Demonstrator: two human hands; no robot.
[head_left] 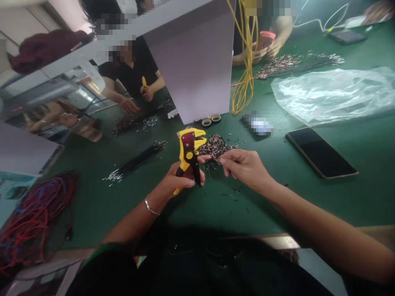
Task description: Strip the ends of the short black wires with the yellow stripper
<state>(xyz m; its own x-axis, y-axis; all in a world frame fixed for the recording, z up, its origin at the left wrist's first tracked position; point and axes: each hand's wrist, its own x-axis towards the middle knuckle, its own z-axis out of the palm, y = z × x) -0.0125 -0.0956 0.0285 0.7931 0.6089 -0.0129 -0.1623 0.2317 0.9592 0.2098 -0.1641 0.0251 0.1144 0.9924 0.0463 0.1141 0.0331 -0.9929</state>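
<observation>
My left hand (182, 176) is wrapped round the handles of a yellow and black wire stripper (189, 150), its jaws pointing up and to the right. Beside those jaws lies a heap of short cut wire ends (216, 144), dark with coppery tips. At the near edge of the heap my right hand (242, 164) pinches thumb and fingers together. What sits in that pinch is too small to make out. Left of the stripper rests a bundle of black wires (137, 161) with bare, shiny ends.
A phone (322, 152) lies at right, near a clear plastic bag (336, 94). Rolls of tape (211, 120) sit by a pale partition (197, 61). Yellow cable (245, 61) hangs beside it. Red and blue wires (40, 213) pile at left. Other people's hands (148, 92) work across the table.
</observation>
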